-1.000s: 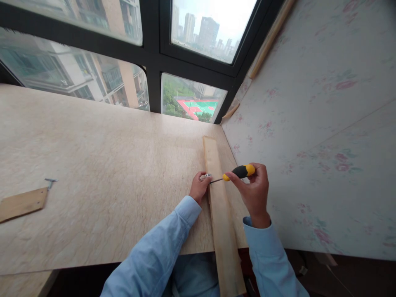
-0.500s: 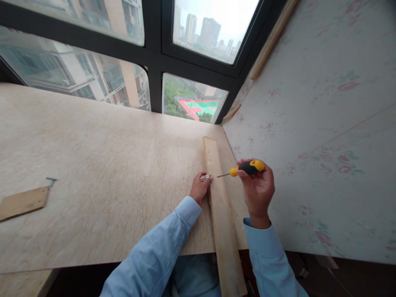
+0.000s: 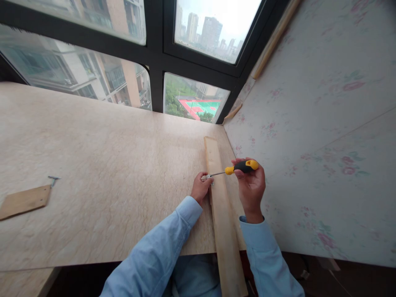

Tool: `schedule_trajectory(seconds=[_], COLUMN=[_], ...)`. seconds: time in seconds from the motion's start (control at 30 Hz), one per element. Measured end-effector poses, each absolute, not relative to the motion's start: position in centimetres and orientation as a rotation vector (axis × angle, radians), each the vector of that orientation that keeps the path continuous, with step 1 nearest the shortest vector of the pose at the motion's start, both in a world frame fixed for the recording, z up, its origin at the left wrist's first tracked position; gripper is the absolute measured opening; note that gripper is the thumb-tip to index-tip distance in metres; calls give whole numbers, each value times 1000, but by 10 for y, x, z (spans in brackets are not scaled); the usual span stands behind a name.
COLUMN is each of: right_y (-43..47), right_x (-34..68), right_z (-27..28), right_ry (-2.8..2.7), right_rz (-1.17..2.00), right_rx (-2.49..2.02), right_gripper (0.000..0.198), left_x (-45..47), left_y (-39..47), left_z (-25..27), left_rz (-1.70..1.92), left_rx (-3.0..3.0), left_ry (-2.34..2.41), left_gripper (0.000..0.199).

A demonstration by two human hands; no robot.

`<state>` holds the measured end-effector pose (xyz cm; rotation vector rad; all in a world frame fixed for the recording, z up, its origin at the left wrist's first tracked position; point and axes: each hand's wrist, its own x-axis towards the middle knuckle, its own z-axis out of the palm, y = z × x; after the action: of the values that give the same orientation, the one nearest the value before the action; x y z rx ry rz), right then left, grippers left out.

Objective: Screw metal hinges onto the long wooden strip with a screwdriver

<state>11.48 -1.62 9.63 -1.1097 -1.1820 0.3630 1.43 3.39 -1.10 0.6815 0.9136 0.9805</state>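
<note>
A long pale wooden strip lies along the right side of the marbled table, its near end hanging over the front edge. My left hand pinches a small metal fitting against the strip's left edge. My right hand grips a screwdriver with a yellow and black handle. Its thin shaft points left, with the tip at the fitting.
A short wooden piece lies at the table's left, with a small metal screw beside its far corner. A floral papered wall stands close on the right. Dark-framed windows run behind the table.
My right hand pulled the screwdriver away to the right half a second ago, then brought its tip back to the fitting. My left hand has stayed on the fitting.
</note>
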Motion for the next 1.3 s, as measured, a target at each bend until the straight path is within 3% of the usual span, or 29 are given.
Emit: schedule_trajectory(seconds=[0.27, 0.6, 0.87, 1.07, 1.13, 1.23, 1.3], right_y=[-14, -24, -12, -19, -23, -24, -21], right_x=[123, 134, 138, 131, 130, 128, 127], right_z=[98, 112, 103, 108, 114, 121, 120], right_ry=[-1225, -1433, -1227, -1210, -1244, -1279, -1238], right_rz=[442, 593, 101, 679, 745, 503, 199], right_rx=[-1097, -1095, -1510, -1110, -1117, -1310, -1500], right_gripper=[40, 62, 55, 67, 63, 44, 44], left_x=[15, 15, 13, 14, 14, 15, 15], left_y=[34, 34, 34, 35, 35, 35, 35], left_z=[-14, -13, -11, -11, -12, -14, -14], left_rz=[970, 974, 958, 952, 951, 954, 953], left_rx=[705, 714, 709, 698, 707, 718, 723], left_ry=[925, 939, 941, 937, 938, 923, 919], left_gripper=[32, 30, 29, 30, 30, 30, 31])
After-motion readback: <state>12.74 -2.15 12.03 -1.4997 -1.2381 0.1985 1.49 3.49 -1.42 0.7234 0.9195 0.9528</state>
